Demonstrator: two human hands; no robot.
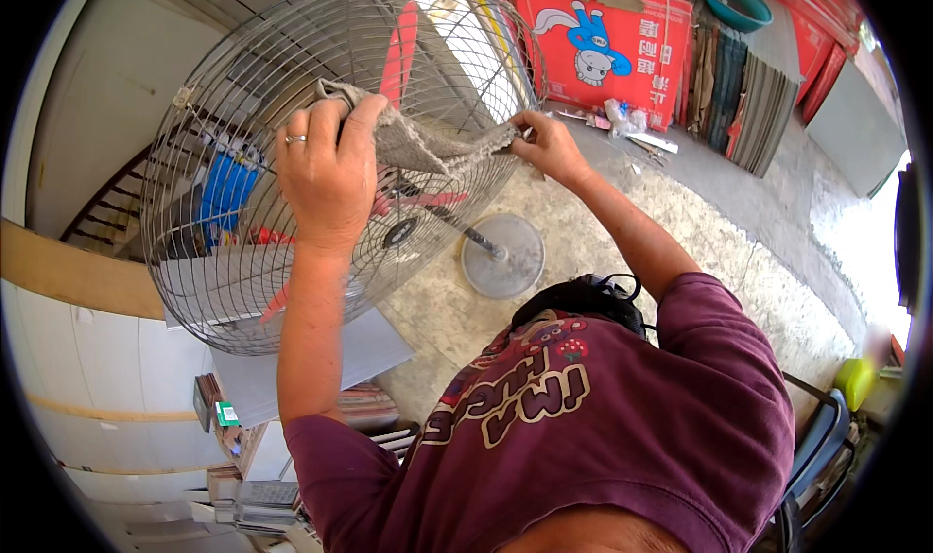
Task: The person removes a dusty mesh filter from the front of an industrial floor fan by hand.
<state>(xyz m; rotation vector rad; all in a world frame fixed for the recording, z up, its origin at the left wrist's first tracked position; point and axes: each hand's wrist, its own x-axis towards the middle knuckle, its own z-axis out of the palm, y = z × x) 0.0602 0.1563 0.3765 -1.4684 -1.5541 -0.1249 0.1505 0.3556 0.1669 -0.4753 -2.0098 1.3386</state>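
at the far left a pale wall [97,96] curves with the lens, and a wooden beam [68,271] runs below it. low on that side, stacks of books and papers [253,485] lie on the floor.

next comes the round wire fan guard [243,261], grey metal, tilted toward the camera and filling the upper left and middle. red fan blades [400,52] show through its wires, and the hub [398,232] sits behind them.

the left hand [326,169], a ring on one finger, rests on the front of the guard with its fingers curled together and clamped on one end of a grey cloth [428,145]. the cloth stretches across the wires to the right hand [546,145], whose fingers pinch the other end at the guard's right rim.

under the guard, the fan's pole runs down to a round grey base [503,257] on the speckled concrete floor [680,213].

in front is the person's maroon shirt [622,427]. further right, at the top, stands a red cardboard box [603,48] with a cartoon figure, then a green basin [734,1] on stacked grey sheets [758,106]. at the far lower right sits a yellow-green container [855,380].
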